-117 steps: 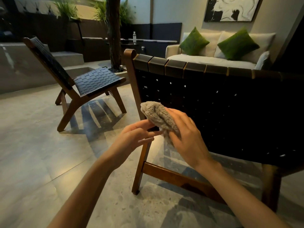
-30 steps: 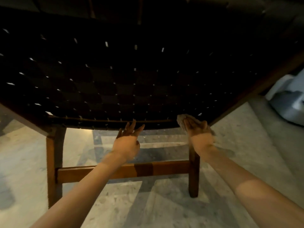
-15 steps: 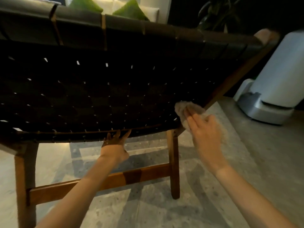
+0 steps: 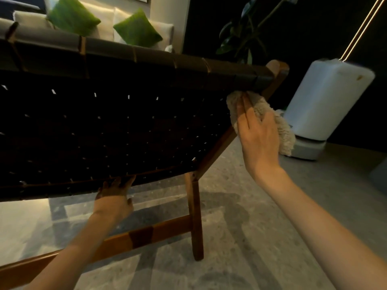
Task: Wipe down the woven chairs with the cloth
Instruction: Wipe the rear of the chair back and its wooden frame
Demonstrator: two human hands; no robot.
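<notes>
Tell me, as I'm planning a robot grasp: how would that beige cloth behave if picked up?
Probably floppy: the cloth sags loosely below the right hand that presses it against the chair. Likely light, since flat fingers alone seem to pin it there. Its fuzzy, looped surface suggests it would grip rather than slip.

Right hand (image 4: 259, 141) and cloth (image 4: 270, 116) have travelled up the right edge of the woven chair back (image 4: 125, 132), from its lower right corner to its upper right corner. The cloth now touches just beneath the top rail (image 4: 209, 65).
</notes>
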